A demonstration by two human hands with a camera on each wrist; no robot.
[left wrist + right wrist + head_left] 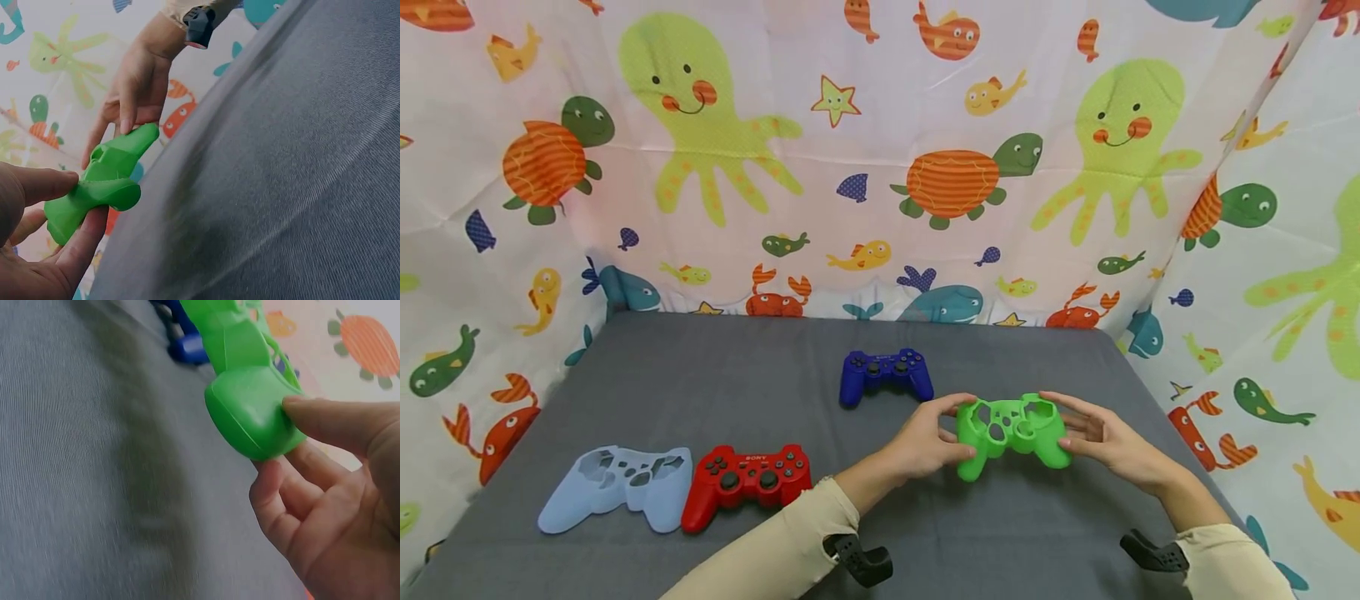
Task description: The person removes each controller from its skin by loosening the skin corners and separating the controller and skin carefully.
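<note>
A green silicone controller cover (pixel 1011 422), with holes where the buttons and sticks would show, is held up above the grey table between both hands. The left hand (pixel 928 437) pinches its left grip between thumb and fingers. On the other side, the right hand (pixel 1112 442) grips the right end, its thumb pressed on the handle, as the right wrist view shows on the cover's smooth rounded grip (pixel 256 412). Behind the left hand lies a blue game controller (pixel 886 375), apart from the cover.
On the left of the grey table (pixel 737 367) lie a light blue controller cover (pixel 625 483) and a red game controller (pixel 748 479), side by side and seemingly touching. A curtain (pixel 865 283) printed with sea animals rises along the table's back and sides.
</note>
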